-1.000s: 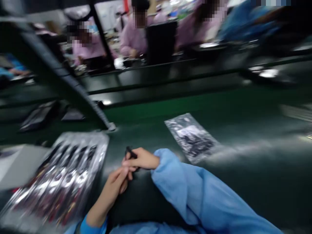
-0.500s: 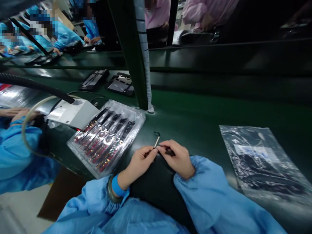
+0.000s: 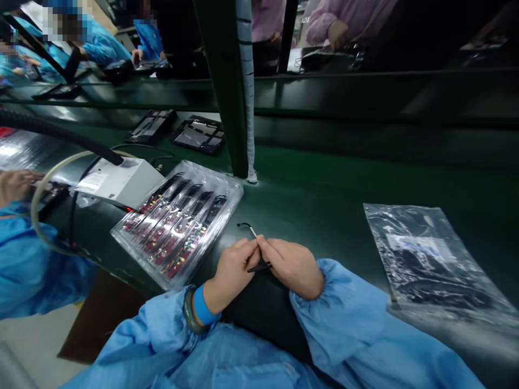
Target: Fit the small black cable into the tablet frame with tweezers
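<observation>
Both my hands meet in front of my body, fingertips pinched together on one thin flex cable (image 3: 244, 225). Its curved black end and a short pale section stick out beyond the fingers; the middle is covered by them. My left hand (image 3: 233, 269), below a blue wristband and a bangle, is closed on it. My right hand (image 3: 292, 265) is closed as well, its fingertips touching the left ones. A flat black strip (image 3: 259, 267) shows under the fingers; whether it belongs to the cable I cannot tell. To the left lies a clear plastic tray (image 3: 232, 190) holding rows of small red-and-black electronic parts.
A clear bag (image 3: 425, 259) with dark contents lies at right. A white box (image 3: 121, 181) on a black flexible hose overhangs the tray's left side. Two black device frames (image 3: 198, 134) lie behind, near a green post (image 3: 227, 97). A co-worker's arm (image 3: 32, 254) is at far left.
The cable's black end has swung left and sits closer to my fingers. My right hand has turned over it, and the black strip now shows below. The co-worker's hand at left shifted slightly.
</observation>
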Action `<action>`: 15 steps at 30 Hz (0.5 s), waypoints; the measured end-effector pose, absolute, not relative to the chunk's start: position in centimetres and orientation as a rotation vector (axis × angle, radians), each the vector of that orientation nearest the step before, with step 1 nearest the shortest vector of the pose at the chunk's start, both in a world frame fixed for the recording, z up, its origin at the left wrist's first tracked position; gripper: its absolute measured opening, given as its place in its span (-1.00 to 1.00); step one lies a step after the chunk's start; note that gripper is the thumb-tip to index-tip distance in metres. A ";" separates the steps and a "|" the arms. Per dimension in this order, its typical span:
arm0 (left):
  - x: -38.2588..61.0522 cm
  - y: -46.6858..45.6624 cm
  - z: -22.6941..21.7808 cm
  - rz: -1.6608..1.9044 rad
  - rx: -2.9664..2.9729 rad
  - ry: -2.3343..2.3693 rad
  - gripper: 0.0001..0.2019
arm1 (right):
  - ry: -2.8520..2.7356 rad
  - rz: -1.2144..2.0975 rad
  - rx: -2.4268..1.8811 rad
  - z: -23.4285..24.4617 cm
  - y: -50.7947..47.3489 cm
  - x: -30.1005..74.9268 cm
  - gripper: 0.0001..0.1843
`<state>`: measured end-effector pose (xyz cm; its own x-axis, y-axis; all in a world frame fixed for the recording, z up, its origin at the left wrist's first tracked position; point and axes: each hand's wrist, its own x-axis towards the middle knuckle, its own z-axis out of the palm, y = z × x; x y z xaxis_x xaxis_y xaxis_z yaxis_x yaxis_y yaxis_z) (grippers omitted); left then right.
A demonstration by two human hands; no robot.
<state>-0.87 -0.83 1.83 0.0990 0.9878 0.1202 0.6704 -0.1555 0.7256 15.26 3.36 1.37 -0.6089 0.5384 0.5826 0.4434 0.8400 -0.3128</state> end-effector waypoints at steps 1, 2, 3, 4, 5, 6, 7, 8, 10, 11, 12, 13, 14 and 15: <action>-0.9 -1.0 1.8 0.845 1.911 1.614 -0.73 | -2.303 0.184 -0.713 1.6 3.2 15.1 -0.72; -0.9 -1.1 1.9 0.859 1.933 1.607 -0.71 | -2.279 0.199 -0.714 1.8 3.0 15.0 -0.74; -0.8 -1.1 1.9 0.871 1.943 1.599 -0.70 | -2.250 0.222 -0.718 1.8 3.0 14.9 -0.75; -0.8 -1.2 2.0 0.886 1.930 1.590 -0.70 | -2.212 0.254 -0.728 1.9 3.1 14.9 -0.78; -0.7 -1.2 2.2 0.909 1.883 1.579 -0.70 | -2.161 0.288 -0.749 1.8 3.4 15.1 -0.80; -0.7 -1.2 2.4 0.933 1.802 1.565 -0.71 | -2.097 0.318 -0.782 1.8 3.9 15.4 -0.81; -0.6 -1.1 2.6 0.961 1.686 1.544 -0.72 | -2.032 0.328 -0.823 1.9 4.5 15.8 -0.81; -0.6 -1.0 2.9 0.991 1.553 1.519 -0.72 | -1.923 0.359 -0.875 2.1 5.3 16.2 -0.81; -0.7 -0.9 3.4 1.041 1.328 1.470 -0.71 | -1.560 0.517 -0.977 3.5 6.8 17.0 -0.81; -0.7 -0.8 3.6 1.058 1.259 1.454 -0.69 | -1.237 0.697 -1.005 4.7 7.3 17.1 -0.87; -0.8 -0.8 3.8 1.073 1.220 1.448 -0.67 | -0.922 0.873 -1.001 6.2 7.5 16.8 -0.93; -0.8 -0.7 4.0 1.089 1.201 1.447 -0.66 | -0.796 0.932 -0.972 7.9 7.3 16.2 -0.93; -0.9 -0.7 4.1 1.103 1.187 1.451 -0.64 | -0.766 0.959 -0.932 9.6 6.6 15.1 -0.94; -0.9 -0.8 4.2 1.115 1.167 1.456 -0.65 | -0.720 0.950 -0.855 11.1 5.6 13.6 -0.91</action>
